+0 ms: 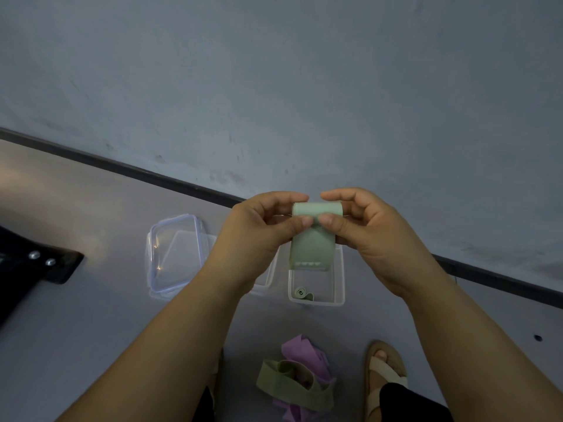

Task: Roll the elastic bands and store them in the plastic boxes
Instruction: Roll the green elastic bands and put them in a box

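Observation:
I hold a pale green elastic band [313, 242] up in front of me, its top end partly rolled and its tail hanging down. My left hand [262, 229] pinches the roll's left end and my right hand [365, 229] pinches its right end. Below it on the floor stands an open clear plastic box [339, 287] with a rolled green band [303, 293] inside. A second clear box [268, 281] sits mostly hidden behind my left wrist. Loose olive bands [292, 382] and purple bands [301, 351] lie in a heap near my feet.
A clear lid with blue clips [175, 254] lies left of the boxes. A black object with metal studs [36, 266] sits at the far left. My sandalled foot [385, 373] is right of the heap. A grey wall with dark skirting [182, 185] runs behind.

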{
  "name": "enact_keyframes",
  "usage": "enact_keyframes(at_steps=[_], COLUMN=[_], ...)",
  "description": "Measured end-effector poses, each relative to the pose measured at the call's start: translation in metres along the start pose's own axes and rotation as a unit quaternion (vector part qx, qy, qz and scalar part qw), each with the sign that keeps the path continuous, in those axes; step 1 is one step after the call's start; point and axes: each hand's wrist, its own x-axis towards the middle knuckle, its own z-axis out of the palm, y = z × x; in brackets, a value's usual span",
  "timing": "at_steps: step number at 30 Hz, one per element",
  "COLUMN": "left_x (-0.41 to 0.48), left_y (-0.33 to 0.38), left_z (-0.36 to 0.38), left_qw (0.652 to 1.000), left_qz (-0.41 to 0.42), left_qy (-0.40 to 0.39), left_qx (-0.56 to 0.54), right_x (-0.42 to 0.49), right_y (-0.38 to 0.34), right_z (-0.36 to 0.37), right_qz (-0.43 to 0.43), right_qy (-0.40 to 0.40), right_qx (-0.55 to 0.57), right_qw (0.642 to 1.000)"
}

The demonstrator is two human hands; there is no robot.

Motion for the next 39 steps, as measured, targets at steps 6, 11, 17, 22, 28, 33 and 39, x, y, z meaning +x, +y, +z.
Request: enact_keyframes(at_steps=[6,11,17,22,28,33,39], left_x=[-0.0016,-0.0002,0.0015,0.0022,0.0021,0.0016,0.0022], left_y=[0.0015,-0.0011,-0.0022,-0.0011,-0.0010,-0.0008,-0.0005], left_z=[0.0020,0.0023,0.0013,-0.0031,-0.0035,-0.0035,-0.0024], left_qw=[1.000,1.000,0.992,0.989,0.993,0.996,0.996], left_qz=[0.008,-0.012,-0.097,-0.101,-0.077,-0.050,-0.042], left_qy=[-0.003,-0.003,-0.041,-0.049,-0.032,-0.022,-0.022], left_qx=[0.004,-0.018,-0.074,-0.095,-0.079,-0.066,-0.076], right_x=[-0.0008,-0.0001,-0.0010,-0.0035,-0.0042,-0.0028,-0.0031], right_y=[-0.0016,0.0004,0.0008,-0.0016,-0.0021,-0.0038,-0.0046], right_z=[0.0019,0.0008,0.0024,0.0081,0.0090,0.0076,0.0063], right_qz=[0.021,0.025,-0.001,-0.067,-0.066,-0.008,0.022], right_qy=[0.006,0.014,0.021,0.027,0.033,0.042,0.024], right_qx=[-0.025,0.006,0.001,-0.068,-0.087,-0.059,-0.014], right_qw=[0.999,1.000,1.000,0.995,0.993,0.997,0.999])
